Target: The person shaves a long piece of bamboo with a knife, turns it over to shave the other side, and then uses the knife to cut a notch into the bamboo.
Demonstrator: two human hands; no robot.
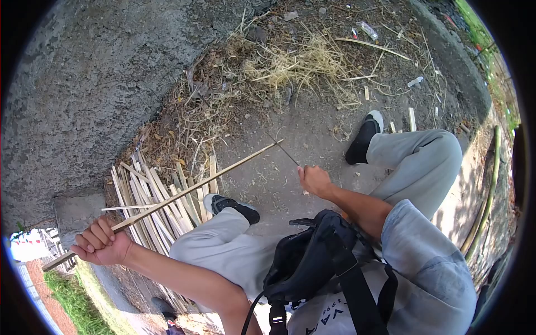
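Observation:
My left hand point(103, 242), at the lower left, is wrapped round a long thin wooden strip point(184, 192). The strip slants up to the right, and its far end lies near the middle of the view. A thin dark blade point(287, 152) crosses that end; whether the two touch is hard to tell. Right of centre, my right hand point(316, 181) is closed round the blade's handle, which the fingers mostly hide. Below the strip, a pile of split pale strips point(159, 212) lies on the ground beside my shoe.
Dry shavings point(301, 64) cover the ground ahead. A rough concrete surface point(100, 84) rises at the upper left. My bent knees stand on both sides, and a black bag point(301, 257) hangs at my front. Long poles point(490, 190) lie at the right. Another person's shoe point(162, 305) shows at the bottom left.

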